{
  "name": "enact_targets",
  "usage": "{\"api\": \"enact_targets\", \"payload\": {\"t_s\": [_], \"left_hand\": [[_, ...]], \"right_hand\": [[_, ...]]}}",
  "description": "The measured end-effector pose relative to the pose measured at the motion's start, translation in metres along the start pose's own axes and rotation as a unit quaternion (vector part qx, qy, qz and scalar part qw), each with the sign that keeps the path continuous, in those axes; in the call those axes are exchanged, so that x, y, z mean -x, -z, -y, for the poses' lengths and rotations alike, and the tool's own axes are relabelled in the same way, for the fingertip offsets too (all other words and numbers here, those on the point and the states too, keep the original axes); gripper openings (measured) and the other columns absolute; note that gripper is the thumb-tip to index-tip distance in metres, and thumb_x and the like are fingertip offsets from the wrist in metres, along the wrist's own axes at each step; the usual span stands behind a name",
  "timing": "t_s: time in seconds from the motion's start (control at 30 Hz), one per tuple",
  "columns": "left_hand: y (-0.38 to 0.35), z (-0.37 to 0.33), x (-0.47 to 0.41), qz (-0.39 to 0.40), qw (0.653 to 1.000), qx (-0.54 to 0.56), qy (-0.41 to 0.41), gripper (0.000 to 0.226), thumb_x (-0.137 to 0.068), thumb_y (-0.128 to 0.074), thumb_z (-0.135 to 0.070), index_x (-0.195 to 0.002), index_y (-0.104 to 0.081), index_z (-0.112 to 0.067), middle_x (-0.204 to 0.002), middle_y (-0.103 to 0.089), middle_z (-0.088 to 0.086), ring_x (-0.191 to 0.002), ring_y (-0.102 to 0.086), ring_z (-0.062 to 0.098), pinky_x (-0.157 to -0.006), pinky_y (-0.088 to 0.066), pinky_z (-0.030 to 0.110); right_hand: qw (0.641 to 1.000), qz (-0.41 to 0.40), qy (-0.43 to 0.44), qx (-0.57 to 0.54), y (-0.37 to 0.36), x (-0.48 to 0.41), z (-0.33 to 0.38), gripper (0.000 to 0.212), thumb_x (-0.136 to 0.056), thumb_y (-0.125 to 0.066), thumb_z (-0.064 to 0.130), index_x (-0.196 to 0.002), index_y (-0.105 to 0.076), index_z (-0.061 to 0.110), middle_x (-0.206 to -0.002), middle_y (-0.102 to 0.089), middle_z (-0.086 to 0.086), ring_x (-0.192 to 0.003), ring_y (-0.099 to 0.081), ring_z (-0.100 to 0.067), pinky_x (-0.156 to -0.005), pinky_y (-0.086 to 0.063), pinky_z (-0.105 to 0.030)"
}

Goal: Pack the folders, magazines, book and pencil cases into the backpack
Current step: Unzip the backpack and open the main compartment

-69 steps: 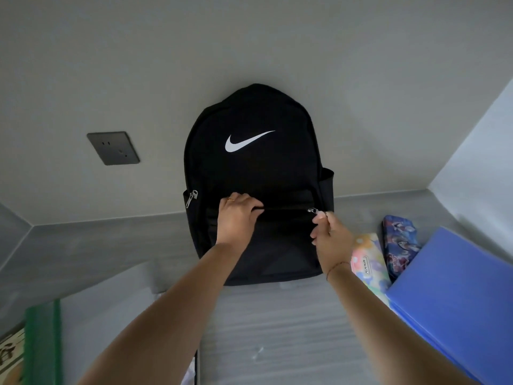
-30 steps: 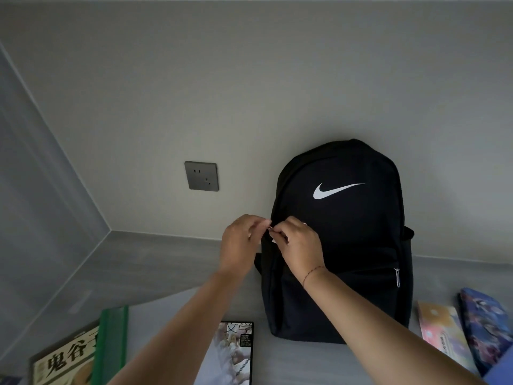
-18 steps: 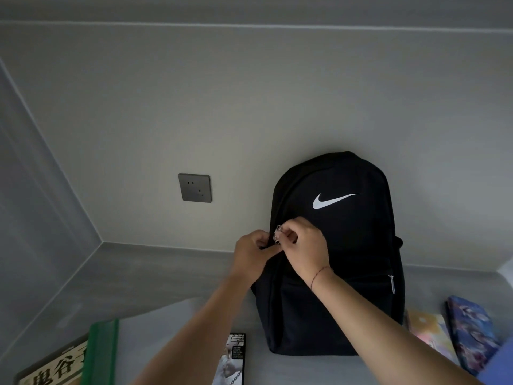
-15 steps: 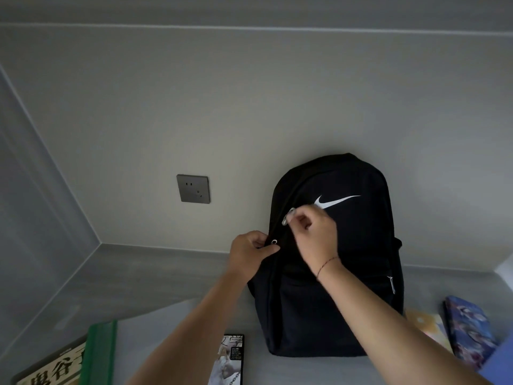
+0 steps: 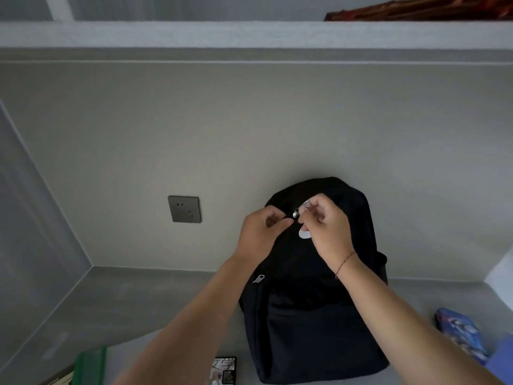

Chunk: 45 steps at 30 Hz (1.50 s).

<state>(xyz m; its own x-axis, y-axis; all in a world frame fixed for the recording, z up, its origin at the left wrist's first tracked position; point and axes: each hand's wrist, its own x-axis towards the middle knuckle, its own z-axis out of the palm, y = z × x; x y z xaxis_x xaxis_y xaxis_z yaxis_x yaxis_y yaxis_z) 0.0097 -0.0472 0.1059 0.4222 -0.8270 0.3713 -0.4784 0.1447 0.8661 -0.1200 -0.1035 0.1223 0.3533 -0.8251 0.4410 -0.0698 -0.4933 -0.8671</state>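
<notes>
A black backpack (image 5: 313, 307) with a white logo stands upright against the wall on the grey desk. My right hand (image 5: 326, 226) pinches a silver zipper pull (image 5: 304, 206) high on the bag's left shoulder. My left hand (image 5: 262, 232) grips the bag's fabric just left of the zipper. A second pull (image 5: 258, 278) hangs lower on the left side. A blue patterned pencil case (image 5: 459, 333) lies to the right. A green folder (image 5: 90, 366) and a magazine corner (image 5: 223, 370) show at the bottom edge.
A grey wall socket (image 5: 184, 208) sits on the wall left of the bag. A white shelf (image 5: 249, 33) runs overhead with a dark red object (image 5: 416, 9) on it. A blue folder corner (image 5: 502, 354) shows at the far right. The desk (image 5: 125, 301) meets a side wall on the left.
My right hand has drawn the zipper pull upward along the bag's left side toward the top. My left hand followed upward, holding the fabric. The camera tilted up, showing the shelf.
</notes>
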Motion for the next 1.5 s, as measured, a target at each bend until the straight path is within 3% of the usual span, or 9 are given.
{"api": "enact_targets", "payload": {"t_s": [0.07,0.23,0.4,0.47,0.57,0.7,1.07,1.33,1.5], "left_hand": [[0.004,0.000,-0.004,0.001,1.000,-0.008,0.013,0.008,-0.082,-0.071,-0.019,-0.076,-0.068,-0.014,-0.068,-0.063,-0.004,-0.062,-0.054,0.004,-0.063,-0.045,0.019],[0.032,0.004,-0.014,-0.005,0.999,-0.052,0.012,0.014,-0.082,-0.071,-0.017,-0.069,-0.066,-0.021,-0.067,-0.065,-0.004,-0.058,-0.054,-0.002,-0.062,-0.044,0.010],[0.051,0.014,-0.021,-0.038,0.996,-0.077,0.039,0.018,-0.080,-0.072,-0.014,-0.068,-0.060,-0.019,-0.069,-0.062,-0.005,-0.064,-0.055,0.005,-0.069,-0.045,0.025],[0.036,0.001,-0.024,-0.022,0.991,-0.131,0.003,0.011,-0.080,-0.072,-0.016,-0.084,-0.062,-0.019,-0.087,-0.064,-0.003,-0.082,-0.057,0.010,-0.081,-0.046,0.027],[0.000,-0.030,-0.033,0.011,0.971,-0.217,-0.099,0.033,-0.080,-0.072,-0.028,-0.110,-0.064,-0.019,-0.109,-0.063,-0.002,-0.101,-0.056,0.012,-0.093,-0.044,0.026],[-0.032,-0.058,-0.043,0.007,0.943,-0.290,-0.163,0.021,-0.084,-0.067,-0.028,-0.103,-0.072,-0.019,-0.099,-0.069,0.001,-0.094,-0.060,0.019,-0.082,-0.044,0.026],[-0.029,-0.071,-0.051,0.006,0.979,-0.201,-0.043,0.010,-0.084,-0.066,-0.019,-0.086,-0.075,-0.016,-0.081,-0.071,-0.002,-0.077,-0.065,0.015,-0.073,-0.049,0.026],[-0.014,-0.066,-0.050,-0.019,0.976,-0.215,0.003,0.015,-0.086,-0.064,-0.021,-0.095,-0.075,-0.015,-0.093,-0.073,0.001,-0.084,-0.064,0.014,-0.075,-0.045,0.020],[-0.010,-0.066,-0.047,0.004,0.983,-0.176,0.054,0.019,-0.084,-0.067,-0.024,-0.097,-0.073,-0.013,-0.094,-0.071,0.000,-0.087,-0.066,0.015,-0.069,-0.045,0.018]], "right_hand": [[1.000,-0.014,0.004,0.000,0.009,-0.003,-0.002,0.012,-0.088,-0.060,0.012,-0.077,-0.060,0.017,-0.074,-0.064,-0.005,-0.065,-0.059,-0.012,-0.060,-0.051,-0.018],[0.994,-0.106,-0.011,-0.013,0.042,-0.021,-0.004,0.012,-0.087,-0.061,0.012,-0.077,-0.065,0.017,-0.071,-0.064,-0.001,-0.055,-0.056,0.001,-0.056,-0.045,-0.006],[0.976,-0.189,-0.078,-0.069,0.079,-0.037,-0.018,0.017,-0.086,-0.062,0.011,-0.069,-0.060,0.013,-0.064,-0.058,-0.003,-0.051,-0.052,-0.006,-0.058,-0.045,-0.019],[0.977,-0.176,-0.086,-0.085,0.077,-0.035,-0.018,0.016,-0.086,-0.060,0.009,-0.070,-0.060,0.007,-0.062,-0.057,-0.004,-0.047,-0.051,-0.004,-0.055,-0.045,-0.016],[0.978,-0.158,-0.082,-0.105,0.070,-0.031,-0.014,0.017,-0.086,-0.059,0.009,-0.076,-0.059,-0.005,-0.060,-0.057,-0.006,-0.049,-0.050,-0.008,-0.057,-0.045,-0.022],[0.977,-0.154,-0.084,-0.118,0.083,-0.025,-0.014,0.019,-0.087,-0.059,0.012,-0.074,-0.060,-0.003,-0.060,-0.057,-0.006,-0.051,-0.050,-0.012,-0.057,-0.044,-0.024],[0.940,-0.198,-0.246,-0.130,0.138,0.012,-0.068,0.019,-0.083,-0.062,0.011,-0.065,-0.058,0.005,-0.061,-0.053,-0.007,-0.057,-0.045,-0.016,-0.069,-0.044,-0.031],[0.858,-0.213,-0.440,-0.156,0.143,0.059,-0.137,0.024,-0.089,-0.052,0.009,-0.065,-0.053,0.007,-0.050,-0.050,-0.003,-0.031,-0.042,-0.006,-0.029,-0.027,-0.011],[0.827,-0.220,-0.484,-0.182,0.140,0.066,-0.138,0.020,-0.093,-0.052,0.016,-0.075,-0.054,0.006,-0.062,-0.047,-0.002,-0.038,-0.042,-0.007,-0.032,-0.030,-0.011]]}}
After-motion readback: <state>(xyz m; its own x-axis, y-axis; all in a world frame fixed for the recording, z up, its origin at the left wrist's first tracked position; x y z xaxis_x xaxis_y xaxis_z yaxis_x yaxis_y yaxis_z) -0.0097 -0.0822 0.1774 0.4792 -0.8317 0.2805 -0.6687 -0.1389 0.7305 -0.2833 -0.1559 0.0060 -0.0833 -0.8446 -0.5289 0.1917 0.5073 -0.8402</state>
